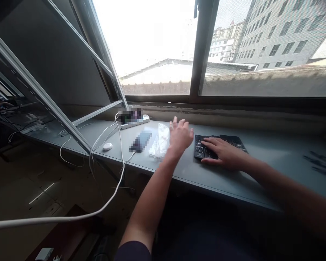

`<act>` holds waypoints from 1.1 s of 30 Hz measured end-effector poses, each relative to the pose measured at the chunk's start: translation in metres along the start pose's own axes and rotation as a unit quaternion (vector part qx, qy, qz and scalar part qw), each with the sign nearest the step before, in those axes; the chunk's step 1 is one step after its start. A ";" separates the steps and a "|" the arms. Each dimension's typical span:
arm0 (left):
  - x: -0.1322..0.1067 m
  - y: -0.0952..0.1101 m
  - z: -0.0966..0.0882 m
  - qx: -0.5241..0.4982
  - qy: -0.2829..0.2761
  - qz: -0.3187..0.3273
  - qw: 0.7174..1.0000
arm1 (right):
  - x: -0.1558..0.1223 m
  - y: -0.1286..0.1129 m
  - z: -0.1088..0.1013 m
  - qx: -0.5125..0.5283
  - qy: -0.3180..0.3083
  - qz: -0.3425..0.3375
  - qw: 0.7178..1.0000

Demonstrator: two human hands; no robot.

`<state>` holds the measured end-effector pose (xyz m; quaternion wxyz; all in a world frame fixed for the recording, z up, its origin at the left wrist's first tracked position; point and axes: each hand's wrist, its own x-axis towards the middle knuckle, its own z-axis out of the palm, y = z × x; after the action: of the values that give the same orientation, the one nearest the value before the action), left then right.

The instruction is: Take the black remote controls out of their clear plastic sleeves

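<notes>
The two bare hands at a desk [187, 165] below a window [157, 40]; the hands are well apart from each other; the right hand [225, 152] lies palm down, its fingers spread, across a row of black remote controls [199, 148], which rest side by side on the desk and are partly hidden beneath it; the left hand [180, 135] has its fingers apart and slightly bent, just beside a clear plastic bag [159, 145]; whether it touches the bag or the desk cannot be told; between the left hand and the remote controls is a narrow stretch of desk; to the left of the bag lies a pixelated phone [141, 141] with a cord at its near end, then a small white case [107, 146]; behind these stands a white power strip [145, 119]; a white cable [70, 218] loops down past the desk's edge; at far right, blurred dark objects [320, 163] lie on the desk.
</notes>
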<state>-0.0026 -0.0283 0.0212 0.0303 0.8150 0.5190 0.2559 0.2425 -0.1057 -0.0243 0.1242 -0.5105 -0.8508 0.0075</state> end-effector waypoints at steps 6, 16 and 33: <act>-0.024 -0.052 -0.027 0.098 -0.072 -0.106 0.987 | -0.002 0.002 0.002 -0.008 -0.005 0.002 1.000; -0.028 -0.089 0.000 0.076 -0.197 -0.152 0.966 | -0.001 0.007 0.008 -0.003 -0.001 -0.008 1.000; 0.010 -0.088 0.009 0.112 -0.122 -0.135 0.977 | -0.003 0.009 0.009 -0.007 -0.005 -0.005 1.000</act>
<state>-0.0683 0.0225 -0.0109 0.0366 0.7611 0.6415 0.0884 0.2497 -0.1029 -0.0349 0.1164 -0.5067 -0.8542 0.0038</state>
